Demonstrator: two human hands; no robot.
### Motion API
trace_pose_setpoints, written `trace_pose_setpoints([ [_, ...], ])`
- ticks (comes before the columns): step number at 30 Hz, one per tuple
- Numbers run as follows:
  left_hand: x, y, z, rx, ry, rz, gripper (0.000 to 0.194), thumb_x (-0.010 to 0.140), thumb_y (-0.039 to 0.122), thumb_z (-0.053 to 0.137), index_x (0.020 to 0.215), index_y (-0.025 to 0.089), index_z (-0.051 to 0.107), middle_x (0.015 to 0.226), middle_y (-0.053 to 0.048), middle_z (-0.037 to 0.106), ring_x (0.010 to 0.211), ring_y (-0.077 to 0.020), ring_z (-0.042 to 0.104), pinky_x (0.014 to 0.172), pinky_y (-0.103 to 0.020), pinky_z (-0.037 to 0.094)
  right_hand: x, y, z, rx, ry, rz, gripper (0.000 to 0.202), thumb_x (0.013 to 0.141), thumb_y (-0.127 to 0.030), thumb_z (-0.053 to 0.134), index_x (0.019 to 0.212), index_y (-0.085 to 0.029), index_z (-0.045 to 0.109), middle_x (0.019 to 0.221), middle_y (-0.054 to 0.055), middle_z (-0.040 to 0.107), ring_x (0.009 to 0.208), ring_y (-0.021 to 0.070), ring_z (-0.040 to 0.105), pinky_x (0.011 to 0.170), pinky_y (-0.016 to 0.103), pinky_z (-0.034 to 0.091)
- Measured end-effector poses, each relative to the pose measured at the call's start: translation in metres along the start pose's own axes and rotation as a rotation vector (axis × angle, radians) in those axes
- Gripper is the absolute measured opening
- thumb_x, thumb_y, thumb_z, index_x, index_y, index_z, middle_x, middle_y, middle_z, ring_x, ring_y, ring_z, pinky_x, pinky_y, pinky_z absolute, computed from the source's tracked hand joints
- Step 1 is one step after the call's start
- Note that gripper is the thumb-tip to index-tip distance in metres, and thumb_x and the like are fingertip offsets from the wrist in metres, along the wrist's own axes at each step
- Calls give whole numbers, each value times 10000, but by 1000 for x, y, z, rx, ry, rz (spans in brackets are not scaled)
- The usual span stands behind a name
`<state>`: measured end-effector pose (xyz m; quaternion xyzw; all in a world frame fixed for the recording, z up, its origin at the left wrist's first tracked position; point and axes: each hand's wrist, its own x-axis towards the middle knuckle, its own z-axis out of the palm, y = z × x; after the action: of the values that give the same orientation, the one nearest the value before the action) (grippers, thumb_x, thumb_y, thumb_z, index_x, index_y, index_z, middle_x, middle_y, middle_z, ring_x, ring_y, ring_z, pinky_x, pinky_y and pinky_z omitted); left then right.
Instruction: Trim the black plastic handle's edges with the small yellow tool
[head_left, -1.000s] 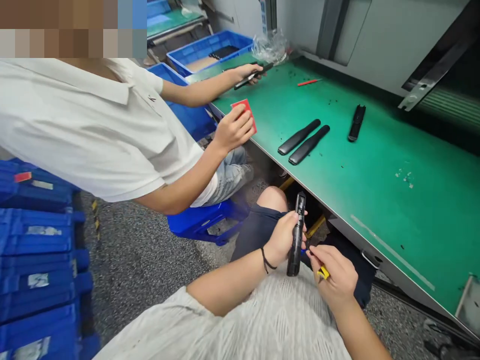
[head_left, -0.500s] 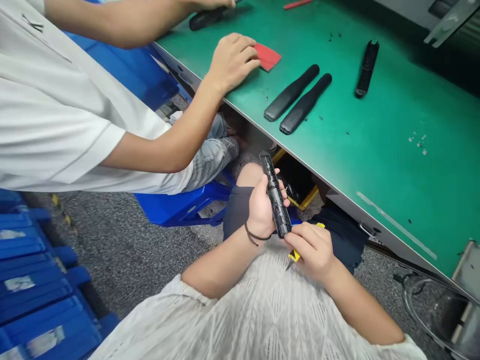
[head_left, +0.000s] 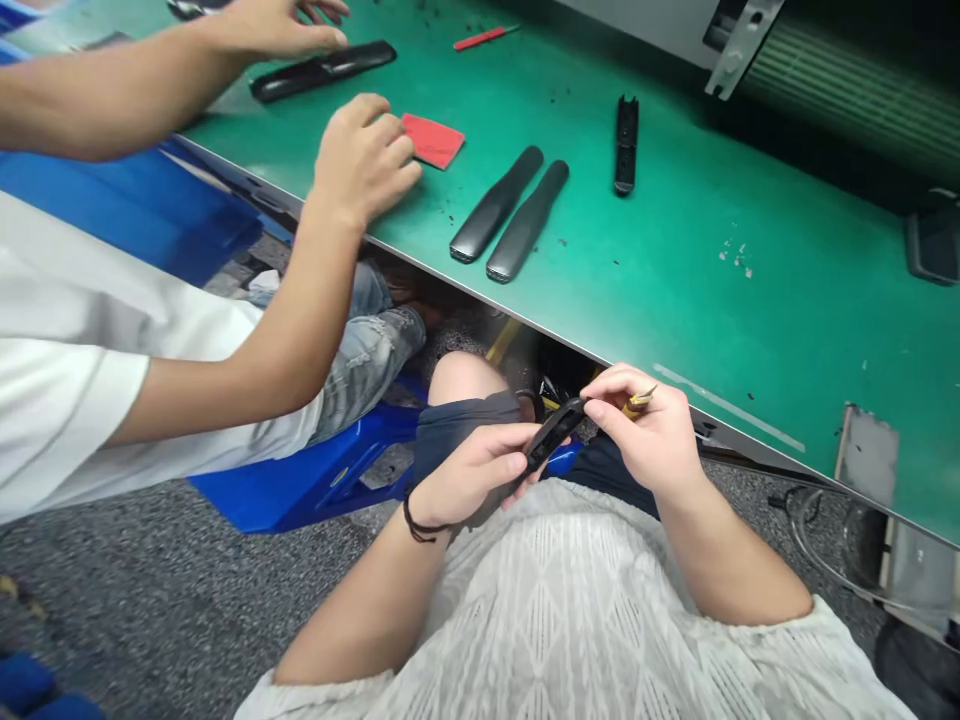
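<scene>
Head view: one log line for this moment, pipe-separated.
left hand holds black part | right hand grips yellow tool, fingers on part end | over lap, below green table edge | co-worker hand by red card

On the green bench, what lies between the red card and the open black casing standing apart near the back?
In the head view, two smooth dark grey handle covers lie side by side between the red card and the open black casing.

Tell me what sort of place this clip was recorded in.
Most likely a factory assembly or finishing line. A long green work table carries identical black casings, the person's left hand holds another black part, and a co-worker's hand rests beside a red pad on the same table.
</scene>
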<state>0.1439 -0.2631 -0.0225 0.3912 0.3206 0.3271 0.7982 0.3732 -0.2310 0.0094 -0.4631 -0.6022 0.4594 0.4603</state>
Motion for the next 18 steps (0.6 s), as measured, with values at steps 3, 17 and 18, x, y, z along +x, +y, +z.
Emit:
trace_pose_setpoints([
  [3, 2, -1, 1, 27, -15, -22, 522, 887, 588, 736, 1100, 114, 787, 733, -45, 560, 537, -111, 511, 417, -195, 420, 3, -4, -2, 21, -17, -26, 126, 907, -264, 770, 826, -196, 702, 819, 0, 677, 723, 132, 624, 653, 271, 519],
  [17, -5, -28, 6, -288, 111, -102, 568, 909, 557, 715, 1282, 128, 727, 757, -31, 599, 471, -98, 568, 379, -191, 488, -30, 10, 1, -468, 188, -430, 154, 931, -121, 713, 1018, -248, 715, 872, 25, 715, 777, 187, 686, 686, 344, 597],
  [18, -5, -29, 2, -313, 106, -105, 564, 912, 555, 709, 1276, 125, 728, 751, -32, 600, 464, -99, 570, 373, -192, 493, -31, 15, 0, -553, 182, -449, 206, 930, -105, 703, 1082, -243, 716, 918, 40, 734, 815, 196, 705, 716, 349, 612],
])
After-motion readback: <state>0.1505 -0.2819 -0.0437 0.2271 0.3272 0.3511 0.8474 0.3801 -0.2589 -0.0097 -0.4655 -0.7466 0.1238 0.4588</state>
